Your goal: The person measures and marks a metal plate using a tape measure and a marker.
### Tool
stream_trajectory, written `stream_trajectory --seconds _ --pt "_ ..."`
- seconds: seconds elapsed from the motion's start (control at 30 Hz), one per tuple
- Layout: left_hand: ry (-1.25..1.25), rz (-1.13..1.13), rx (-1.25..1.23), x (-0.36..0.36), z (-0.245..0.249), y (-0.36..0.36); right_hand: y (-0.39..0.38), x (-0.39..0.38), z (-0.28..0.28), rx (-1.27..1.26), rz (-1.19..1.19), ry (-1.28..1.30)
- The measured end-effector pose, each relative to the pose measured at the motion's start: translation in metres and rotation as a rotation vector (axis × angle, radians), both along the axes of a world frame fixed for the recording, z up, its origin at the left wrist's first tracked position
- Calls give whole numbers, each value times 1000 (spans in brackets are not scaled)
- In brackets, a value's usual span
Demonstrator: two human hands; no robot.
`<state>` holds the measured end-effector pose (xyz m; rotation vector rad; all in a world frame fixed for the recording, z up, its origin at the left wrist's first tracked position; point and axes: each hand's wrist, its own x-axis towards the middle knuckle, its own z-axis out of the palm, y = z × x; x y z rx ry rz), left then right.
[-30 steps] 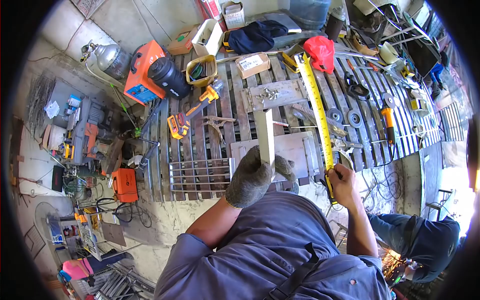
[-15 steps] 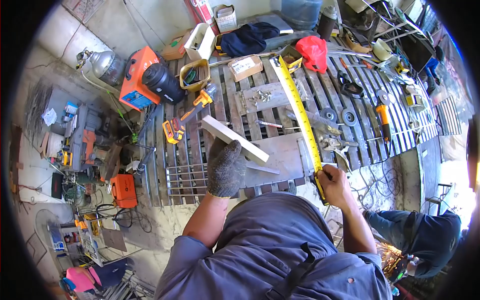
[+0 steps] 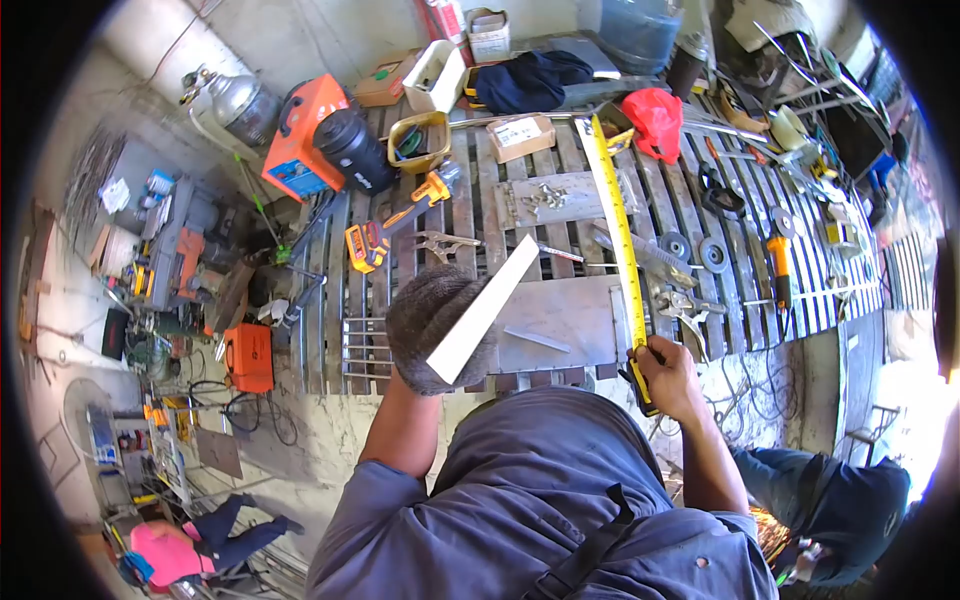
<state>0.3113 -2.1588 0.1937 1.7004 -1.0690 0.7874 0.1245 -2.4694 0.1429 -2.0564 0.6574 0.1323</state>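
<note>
My left hand (image 3: 420, 325), in a dark knitted glove, is closed around a pale, flat-sided bar (image 3: 483, 312). The bar slants up to the right, above the slatted metal table (image 3: 470, 215). My bare right hand (image 3: 672, 380) grips a tape measure (image 3: 620, 240) at the table's near edge. Its yellow blade is drawn out and runs away from me across the slats. Between my hands lies a grey metal plate (image 3: 560, 310) with a thin strip (image 3: 537, 340) on it. Locking pliers (image 3: 445, 243) rest beyond my left hand.
A yellow cordless tool (image 3: 405, 218), black jug (image 3: 355, 152) and orange machine (image 3: 305, 135) stand at the left. An angle grinder (image 3: 779, 265) and discs (image 3: 712, 254) lie at the right. A person (image 3: 845, 515) works amid sparks at lower right; another person in pink (image 3: 170, 552) is lower left.
My left hand has turned the bar from sloping down-right to sloping up-right, uncovering the locking pliers. My right hand stays on the tape measure. The view has shifted slightly.
</note>
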Motion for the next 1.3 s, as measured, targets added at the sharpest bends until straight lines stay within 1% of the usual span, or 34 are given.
stream_trajectory --seconds 0.03,0.1,0.17,0.3,0.33,0.43,0.47,0.53,0.63,0.73,0.77,0.8,0.83,0.9,0.93,1.03,1.07,1.17,1.2,1.23,1.3 --pt "-236 82 120 2 13 4 0 0 -4 1 9 -7" --pt "-289 131 165 2 11 13 4 0 -7 41 17 -13" --pt "-232 144 117 -1 13 24 7 1 -9 48 37 -1" --pt "2 152 -42 -19 24 37 14 10 -3 25 96 41" --pt "48 156 -78 -24 28 40 13 11 -9 53 111 11" --pt "113 183 -129 -32 37 51 12 19 -11 38 147 -16" --pt "113 201 -120 -34 40 53 14 22 -3 -5 164 8" --pt "95 239 -79 -36 45 59 14 26 0 -3 163 11" --pt "-13 324 32 -39 45 73 13 28 1 -1 191 10" --pt "416 276 -155 -62 24 71 13 30 -1 -3 226 26" --pt "634 175 -299 -68 22 66 15 29 -3 20 221 54" --pt "826 129 -321 -72 11 67 17 31 -5 41 215 76" --pt "921 56 -359 -72 6 62 18 31 -8 61 208 98" --pt "1042 9 -366 -70 -9 56 18 30 -10 48 248 94" --pt "1074 -18 -411 -71 -14 51 20 31 -8 39 259 100" --pt "1059 -147 -424 -71 -27 46 19 31 -7 34 282 99" --pt "1036 -256 -332 -65 -30 52 20 32 -3 39 281 103" --pt "1017 -244 -402 -62 -29 44 19 31 -9 69 277 75" --pt "1033 -320 -474 -62 -19 39 17 30 -15 102 264 59" --pt "1083 -354 -544 -58 -26 41 16 29 -18 135 249 43" --pt "1176 -431 -676 -43 -61 50 17 31 -9 104 251 47"
